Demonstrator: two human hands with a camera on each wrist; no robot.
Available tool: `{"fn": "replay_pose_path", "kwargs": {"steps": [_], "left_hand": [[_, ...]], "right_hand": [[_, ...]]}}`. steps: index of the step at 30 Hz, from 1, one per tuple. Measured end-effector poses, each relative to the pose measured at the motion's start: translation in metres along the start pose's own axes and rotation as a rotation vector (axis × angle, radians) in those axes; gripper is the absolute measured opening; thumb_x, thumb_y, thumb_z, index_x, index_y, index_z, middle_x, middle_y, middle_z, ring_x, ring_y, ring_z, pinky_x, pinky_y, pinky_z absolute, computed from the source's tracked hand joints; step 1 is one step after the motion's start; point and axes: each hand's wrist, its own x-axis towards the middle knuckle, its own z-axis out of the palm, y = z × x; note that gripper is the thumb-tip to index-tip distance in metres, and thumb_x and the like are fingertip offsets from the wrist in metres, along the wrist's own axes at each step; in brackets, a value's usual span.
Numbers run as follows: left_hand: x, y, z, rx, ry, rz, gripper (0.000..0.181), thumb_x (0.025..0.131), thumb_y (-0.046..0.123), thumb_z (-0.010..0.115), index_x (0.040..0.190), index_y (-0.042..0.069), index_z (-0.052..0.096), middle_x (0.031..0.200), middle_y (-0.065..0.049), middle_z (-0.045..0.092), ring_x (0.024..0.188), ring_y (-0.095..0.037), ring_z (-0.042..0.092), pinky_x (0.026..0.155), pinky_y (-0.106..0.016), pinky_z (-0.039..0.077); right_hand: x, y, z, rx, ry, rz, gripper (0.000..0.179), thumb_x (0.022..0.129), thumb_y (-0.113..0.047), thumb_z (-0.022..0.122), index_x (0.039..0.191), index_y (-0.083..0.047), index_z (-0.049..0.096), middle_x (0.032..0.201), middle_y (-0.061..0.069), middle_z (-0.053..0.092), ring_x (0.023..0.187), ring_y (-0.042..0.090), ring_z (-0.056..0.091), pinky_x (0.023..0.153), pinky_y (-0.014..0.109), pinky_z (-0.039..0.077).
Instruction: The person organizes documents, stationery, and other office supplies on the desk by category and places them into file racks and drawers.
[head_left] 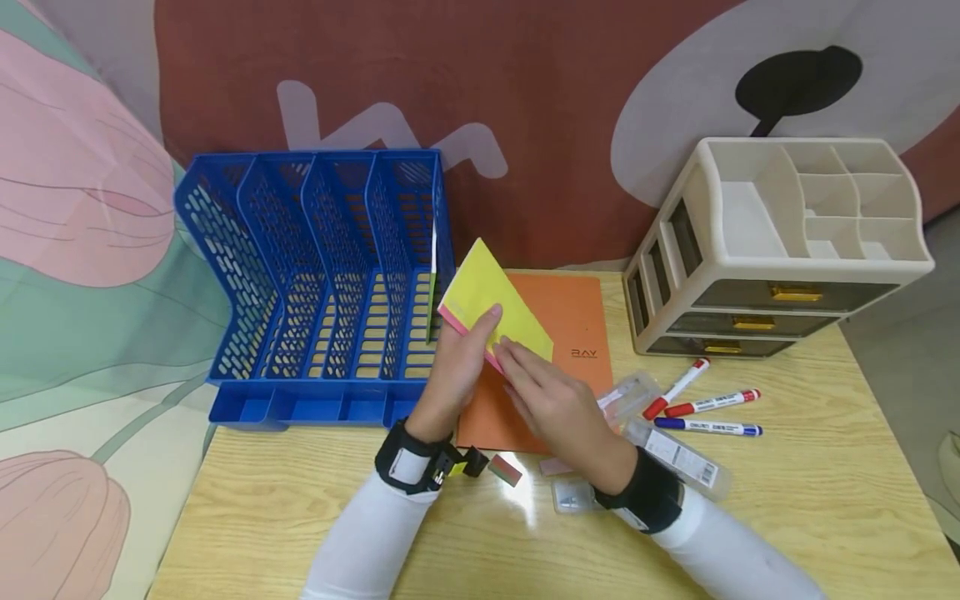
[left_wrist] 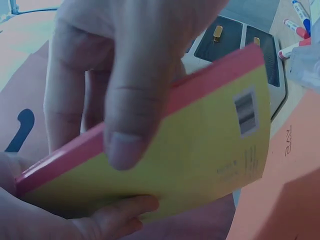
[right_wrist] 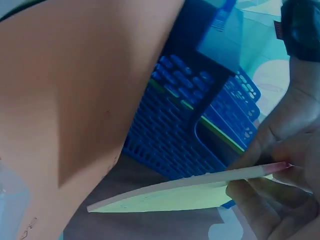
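2 hands, the left hand (head_left: 457, 362) and the right hand (head_left: 562, 408), are shown with 1 yellow notebook (head_left: 483, 287) pinched between thumbs and fingers, the right fingers being laid close together. The notebook is held over an orange folder (head_left: 570, 304), beside a blue rack (head_left: 315, 389). Its long axis is directed from upper left to lower right in the head view, its pink spine (left_wrist: 215, 75) set lower left. Handling or regripping is judged underway; for racking, release by 1 hand would be required.
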Motion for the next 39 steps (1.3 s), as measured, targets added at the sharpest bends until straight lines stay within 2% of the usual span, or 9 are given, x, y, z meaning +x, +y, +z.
{"fn": "replay_pose_path", "kwargs": {"steps": [2, 7, 10, 15, 22, 27, 31, 35, 39], "left_hand": [[-0.001, -0.001, -0.001, 0.006, 0.027, -0.033, 0.046, 0.105, 0.014, 0.055, 0.148, 0.007, 0.041, 0.139, -0.017, 0.058, 0.127, -0.033, 0.063, 0.107, -0.046, 0.054], [-0.003, -0.001, -0.005, 0.018, 0.075, -0.091, 0.042, 0.106, 0.012, 0.051, 0.147, 0.005, 0.043, 0.137, -0.017, 0.061, 0.124, -0.031, 0.064, 0.108, -0.047, 0.053], [-0.007, 0.001, -0.010, 0.028, 0.067, -0.077, 0.041, 0.107, 0.010, 0.049, 0.146, 0.003, 0.043, 0.135, -0.020, 0.062, 0.121, -0.034, 0.067, 0.103, -0.047, 0.056], [-0.015, 0.007, -0.018, 0.088, 0.059, -0.058, 0.040, 0.107, 0.010, 0.049, 0.146, 0.002, 0.043, 0.131, -0.022, 0.066, 0.114, -0.038, 0.072, 0.091, -0.044, 0.061], [-0.027, 0.018, -0.033, 0.218, 0.086, -0.020, 0.036, 0.106, 0.011, 0.052, 0.141, 0.002, 0.053, 0.117, -0.024, 0.072, 0.102, -0.035, 0.076, 0.088, -0.042, 0.063], [-0.035, 0.029, -0.044, 0.292, 0.009, 0.035, 0.035, 0.106, 0.010, 0.052, 0.139, -0.001, 0.055, 0.114, -0.025, 0.071, 0.101, -0.037, 0.075, 0.086, -0.044, 0.063], [-0.044, 0.043, -0.053, 0.341, -0.047, 0.088, 0.034, 0.106, 0.008, 0.052, 0.138, -0.003, 0.054, 0.115, -0.027, 0.070, 0.101, -0.038, 0.074, 0.085, -0.042, 0.064], [-0.054, 0.060, -0.063, 0.385, -0.060, 0.134, 0.032, 0.105, 0.005, 0.054, 0.135, -0.006, 0.057, 0.113, -0.027, 0.070, 0.098, -0.037, 0.074, 0.083, -0.036, 0.064], [-0.063, 0.075, -0.071, 0.414, -0.058, 0.162, 0.033, 0.104, 0.003, 0.053, 0.137, -0.005, 0.056, 0.116, -0.026, 0.070, 0.100, -0.036, 0.073, 0.082, -0.035, 0.064]], "right_hand": [[-0.001, 0.000, 0.001, -0.001, -0.016, -0.003, 0.071, 0.082, -0.015, 0.088, 0.145, -0.002, 0.058, 0.143, 0.016, 0.063, 0.126, 0.029, 0.067, 0.087, 0.037, 0.062], [-0.005, 0.002, 0.001, 0.076, -0.072, 0.008, 0.062, 0.096, -0.032, 0.074, 0.149, -0.006, 0.055, 0.151, 0.016, 0.057, 0.133, 0.030, 0.061, 0.094, 0.039, 0.059], [-0.008, 0.006, -0.001, 0.126, -0.106, 0.021, 0.058, 0.099, -0.034, 0.070, 0.148, -0.007, 0.056, 0.155, 0.015, 0.052, 0.138, 0.030, 0.057, 0.098, 0.040, 0.057], [-0.016, 0.018, -0.008, 0.170, -0.145, 0.058, 0.061, 0.093, -0.027, 0.077, 0.148, -0.008, 0.056, 0.159, 0.015, 0.048, 0.143, 0.033, 0.051, 0.105, 0.048, 0.053], [-0.030, 0.043, -0.015, 0.131, -0.136, 0.056, 0.057, 0.109, -0.046, 0.045, 0.146, -0.005, 0.056, 0.156, 0.021, 0.049, 0.144, 0.038, 0.047, 0.114, 0.055, 0.045], [-0.041, 0.059, -0.023, 0.094, -0.145, 0.073, 0.055, 0.095, -0.023, 0.070, 0.145, -0.003, 0.056, 0.156, 0.023, 0.048, 0.144, 0.042, 0.046, 0.123, 0.050, 0.035], [-0.050, 0.071, -0.031, 0.052, -0.185, 0.099, 0.060, 0.090, -0.019, 0.073, 0.145, -0.004, 0.056, 0.159, 0.021, 0.045, 0.147, 0.041, 0.042, 0.129, 0.044, 0.022], [-0.057, 0.082, -0.037, 0.007, -0.208, 0.101, 0.052, 0.107, -0.039, 0.051, 0.148, -0.007, 0.054, 0.161, 0.021, 0.043, 0.151, 0.039, 0.038, 0.131, 0.043, 0.015], [-0.061, 0.092, -0.042, -0.045, -0.219, 0.091, 0.068, 0.109, -0.055, 0.024, 0.149, -0.007, 0.053, 0.161, 0.021, 0.042, 0.150, 0.040, 0.038, 0.131, 0.042, 0.012]]}}
